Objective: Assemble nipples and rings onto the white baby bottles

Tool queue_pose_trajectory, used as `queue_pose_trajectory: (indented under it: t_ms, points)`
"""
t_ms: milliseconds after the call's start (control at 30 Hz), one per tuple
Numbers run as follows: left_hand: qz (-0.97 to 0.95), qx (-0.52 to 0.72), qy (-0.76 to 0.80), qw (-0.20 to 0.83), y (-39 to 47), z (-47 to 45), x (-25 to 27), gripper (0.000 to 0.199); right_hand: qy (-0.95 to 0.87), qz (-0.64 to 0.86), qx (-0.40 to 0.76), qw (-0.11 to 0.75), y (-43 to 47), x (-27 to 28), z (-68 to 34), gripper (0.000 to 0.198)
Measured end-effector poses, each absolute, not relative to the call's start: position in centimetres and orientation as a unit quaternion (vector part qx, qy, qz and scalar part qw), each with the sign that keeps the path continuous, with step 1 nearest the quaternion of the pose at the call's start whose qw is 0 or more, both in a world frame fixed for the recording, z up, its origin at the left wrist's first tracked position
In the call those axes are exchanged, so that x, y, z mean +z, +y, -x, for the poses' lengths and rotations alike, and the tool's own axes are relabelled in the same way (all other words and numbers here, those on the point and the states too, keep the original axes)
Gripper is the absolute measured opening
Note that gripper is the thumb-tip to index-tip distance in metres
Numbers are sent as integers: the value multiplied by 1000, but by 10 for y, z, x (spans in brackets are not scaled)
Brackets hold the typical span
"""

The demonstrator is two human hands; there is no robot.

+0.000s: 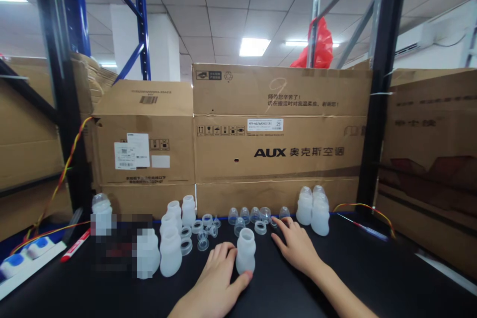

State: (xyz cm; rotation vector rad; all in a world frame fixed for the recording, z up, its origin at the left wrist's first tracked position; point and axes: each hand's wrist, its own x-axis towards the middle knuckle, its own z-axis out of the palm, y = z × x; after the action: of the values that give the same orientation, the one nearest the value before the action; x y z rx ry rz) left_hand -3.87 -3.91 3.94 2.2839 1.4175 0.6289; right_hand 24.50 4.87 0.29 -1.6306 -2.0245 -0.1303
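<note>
A frosted baby bottle [246, 253] without a cap stands upright on the black table, front centre. My left hand [219, 273] curls around its left side, thumb low at the front and fingers beside it. My right hand [296, 246] reaches in from the right, with thumb and index finger apart. Its fingertips are at a small clear piece [275, 223], partly hidden by the fingers. Nearby lie a clear ring [260, 228] and several clear dome caps [255, 215]. Left of the bottle are more rings [186, 245] and clear nipple-like pieces [203, 241].
Several open bottles [170, 253] stand at the left; capped bottles [320, 213] stand at the back right, another capped one [102, 208] at the far left. A red marker [75, 245] and power strip [33, 263] lie left. Cardboard [276, 159] walls the back. A patch at left is pixelated.
</note>
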Motion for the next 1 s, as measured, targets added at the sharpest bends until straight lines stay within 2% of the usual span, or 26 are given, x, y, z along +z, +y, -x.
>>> queue_pose_trajectory:
  t_ms: [167,400,600,800,1000]
  points:
    - [-808,230,512,178,-35,39,36,54,-750,591,-60,290,56,-4,-246,47]
    - [-813,232,506,172,-35,40,33,54,-766,559,-46,314,58,-1,-249,26]
    - [-815,233,503,171,-34,42,31,52,-771,538,-57,336,55,1,-245,35]
    - [-809,247,509,160,-37,37,33,47,-799,505,-69,318,47,0,-223,55]
    - [-767,313,550,104,-35,30,39,46,-821,487,-81,288,43,8,-212,38]
